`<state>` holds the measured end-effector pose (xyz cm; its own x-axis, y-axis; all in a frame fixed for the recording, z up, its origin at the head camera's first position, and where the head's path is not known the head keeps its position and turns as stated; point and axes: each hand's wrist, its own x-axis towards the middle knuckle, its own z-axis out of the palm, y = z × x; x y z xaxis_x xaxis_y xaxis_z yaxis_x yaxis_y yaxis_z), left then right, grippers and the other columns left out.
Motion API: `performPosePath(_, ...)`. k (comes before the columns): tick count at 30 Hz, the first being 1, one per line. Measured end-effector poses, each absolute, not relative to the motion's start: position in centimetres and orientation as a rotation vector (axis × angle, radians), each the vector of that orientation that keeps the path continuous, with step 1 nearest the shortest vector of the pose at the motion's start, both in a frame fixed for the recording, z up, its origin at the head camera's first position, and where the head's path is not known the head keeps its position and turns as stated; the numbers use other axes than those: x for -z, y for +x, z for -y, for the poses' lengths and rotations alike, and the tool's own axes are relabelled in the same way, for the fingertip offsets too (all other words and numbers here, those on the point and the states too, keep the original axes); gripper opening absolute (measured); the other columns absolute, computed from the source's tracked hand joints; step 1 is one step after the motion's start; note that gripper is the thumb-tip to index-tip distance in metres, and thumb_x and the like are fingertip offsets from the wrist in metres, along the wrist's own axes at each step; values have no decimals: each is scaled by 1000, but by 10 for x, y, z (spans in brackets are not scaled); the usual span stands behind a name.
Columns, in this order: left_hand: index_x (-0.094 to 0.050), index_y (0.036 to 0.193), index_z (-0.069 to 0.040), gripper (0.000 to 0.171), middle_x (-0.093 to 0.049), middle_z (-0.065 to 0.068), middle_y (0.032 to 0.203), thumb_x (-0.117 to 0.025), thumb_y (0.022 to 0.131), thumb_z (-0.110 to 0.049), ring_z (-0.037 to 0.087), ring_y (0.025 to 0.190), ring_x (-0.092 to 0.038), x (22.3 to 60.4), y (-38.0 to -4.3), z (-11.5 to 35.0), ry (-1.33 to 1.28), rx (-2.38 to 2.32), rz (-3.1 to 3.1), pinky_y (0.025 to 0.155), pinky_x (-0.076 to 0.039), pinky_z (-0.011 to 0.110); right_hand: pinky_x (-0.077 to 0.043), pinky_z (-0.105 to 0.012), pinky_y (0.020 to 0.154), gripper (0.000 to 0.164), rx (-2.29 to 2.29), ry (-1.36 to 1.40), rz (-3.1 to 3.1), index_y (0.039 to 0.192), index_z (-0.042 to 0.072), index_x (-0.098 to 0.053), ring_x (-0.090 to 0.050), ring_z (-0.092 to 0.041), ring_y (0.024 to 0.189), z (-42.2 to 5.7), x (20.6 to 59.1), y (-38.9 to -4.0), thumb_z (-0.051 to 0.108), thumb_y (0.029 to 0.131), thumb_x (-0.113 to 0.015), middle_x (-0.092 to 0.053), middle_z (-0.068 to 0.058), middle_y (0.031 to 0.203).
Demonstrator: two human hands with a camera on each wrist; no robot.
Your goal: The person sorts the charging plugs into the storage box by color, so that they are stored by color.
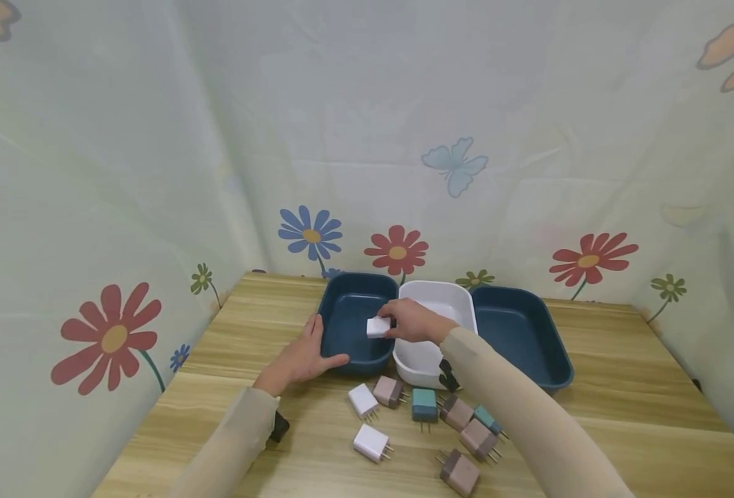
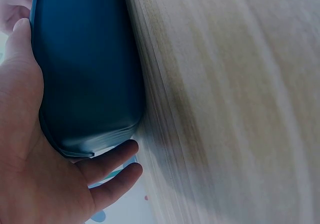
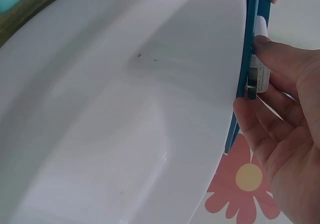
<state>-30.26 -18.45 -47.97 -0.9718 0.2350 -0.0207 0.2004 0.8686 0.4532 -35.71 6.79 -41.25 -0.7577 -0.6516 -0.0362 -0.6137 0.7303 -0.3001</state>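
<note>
Our right hand [image 1: 413,320] pinches a white charger [image 1: 376,328] over the blue bin [image 1: 344,325] nearest the worktop's [image 1: 267,318] left edge. Our left hand [image 1: 303,354] lies fingers outstretched against that bin's near-left corner. Beside it, along the far edge, stand a white bin [image 1: 418,356] and a second blue bin [image 1: 516,335], whose near-left corner our right sleeve [image 1: 522,404] covers. White [image 1: 371,443], pink [image 1: 460,473] and green chargers [image 1: 424,401] lie nearer us.
</note>
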Motion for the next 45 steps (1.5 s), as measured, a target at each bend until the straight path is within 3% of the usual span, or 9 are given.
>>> performPosePath(10, -4, 150, 3, 114, -1, 19, 156, -60, 79, -67, 37, 136, -28, 483, -304, 183, 356, -687, -2958, 105, -31, 48, -45, -36, 95, 45, 430, -1015, -2799, 126, 2, -59, -57, -22, 107, -74, 417, -361, 18, 85, -72, -61, -12, 120)
performPosePath(27, -3, 150, 3, 115, -1, 19, 156, -60, 78, -67, 37, 137, -26, 482, -304, 182, 361, -692, -2960, 106, -30, 48, -47, -37, 92, 47, 506, -1071, -2746, 127, 1, -58, -58, -27, 108, -87, 408, -351, 16, 84, -73, -61, -15, 120)
performPosePath(39, -4, 149, 4, 115, -2, 21, 156, -61, 78, -66, 38, 136, -26, 484, -306, 185, 370, -695, -2971, 106, -30, 49, -49, -30, 86, 45, 425, -1193, -2719, 124, 7, -61, -60, -19, 99, -91, 404, -311, 20, 83, -74, -63, -9, 115)
performPosePath(45, -4, 149, 4, 115, -2, 21, 156, -60, 78, -67, 39, 135, -29, 485, -306, 187, 369, -689, -2972, 105, -31, 48, -49, -26, 82, 43, 318, -1400, -2680, 121, 6, -63, -61, -16, 93, -90, 408, -288, 22, 84, -74, -64, -6, 107)
